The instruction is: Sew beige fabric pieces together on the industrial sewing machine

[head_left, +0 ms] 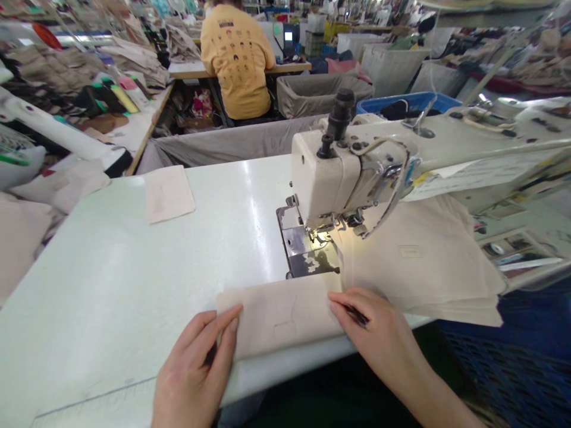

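Observation:
A folded beige fabric piece (281,321) lies at the table's front edge, just before the needle plate of the sewing machine (325,178). A small rectangular outline shows on the fabric. My left hand (198,356) pinches its left end between thumb and fingers. At the right end, my right hand (375,321) grips the upper corner in the same way. The presser foot (322,238) stands lit by a small lamp, a little beyond the cloth's far edge. A stack of beige fabric panels (414,261) lies to the right, close to my right hand.
A small beige fabric piece (169,194) lies at the table's back left. More cloth (22,238) sits at the left edge. Behind the table are a grey fabric-lined bin (321,92), a blue basket (405,102) and a seated person in a yellow shirt (236,59).

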`<action>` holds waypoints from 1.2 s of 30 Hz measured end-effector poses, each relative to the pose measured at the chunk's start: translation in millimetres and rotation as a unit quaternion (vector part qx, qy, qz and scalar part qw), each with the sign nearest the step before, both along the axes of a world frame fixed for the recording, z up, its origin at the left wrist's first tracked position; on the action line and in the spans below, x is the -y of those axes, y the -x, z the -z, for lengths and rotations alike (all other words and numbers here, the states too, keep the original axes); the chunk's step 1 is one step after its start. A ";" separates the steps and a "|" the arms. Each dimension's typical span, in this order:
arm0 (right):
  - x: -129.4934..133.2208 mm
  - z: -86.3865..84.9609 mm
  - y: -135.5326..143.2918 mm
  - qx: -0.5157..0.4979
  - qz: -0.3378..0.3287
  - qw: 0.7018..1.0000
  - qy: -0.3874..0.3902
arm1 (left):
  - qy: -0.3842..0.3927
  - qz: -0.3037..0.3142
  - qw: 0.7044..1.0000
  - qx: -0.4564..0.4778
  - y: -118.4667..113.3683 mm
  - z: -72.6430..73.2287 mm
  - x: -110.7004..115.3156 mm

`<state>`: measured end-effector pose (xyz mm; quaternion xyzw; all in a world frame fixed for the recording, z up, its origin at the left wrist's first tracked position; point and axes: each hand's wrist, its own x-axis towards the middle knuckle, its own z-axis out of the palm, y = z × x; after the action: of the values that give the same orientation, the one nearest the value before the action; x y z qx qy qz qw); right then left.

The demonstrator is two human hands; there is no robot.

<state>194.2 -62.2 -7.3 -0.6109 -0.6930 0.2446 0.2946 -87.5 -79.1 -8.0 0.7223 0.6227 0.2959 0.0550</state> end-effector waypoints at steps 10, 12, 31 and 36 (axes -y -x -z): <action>3.7 5.8 -6.7 0.016 0.001 1.000 0.009 | 0.000 0.000 0.999 0.037 -8.4 -5.3 1.2; 4.3 7.7 -9.2 0.026 -0.013 1.000 0.001 | 0.010 -0.001 0.999 0.045 -9.7 -5.7 2.0; 1.6 17.8 -22.2 0.064 -0.044 0.996 -0.038 | 0.067 -0.005 0.993 0.099 -12.5 -9.1 2.9; 5.0 16.6 -16.8 0.074 -0.040 0.995 -0.059 | 0.066 0.002 0.996 0.056 -14.7 -8.8 2.7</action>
<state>211.0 -67.2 -23.9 -0.5807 -0.7499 0.1692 0.2678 -72.8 -81.8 0.8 0.7009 0.6352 0.2939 0.1375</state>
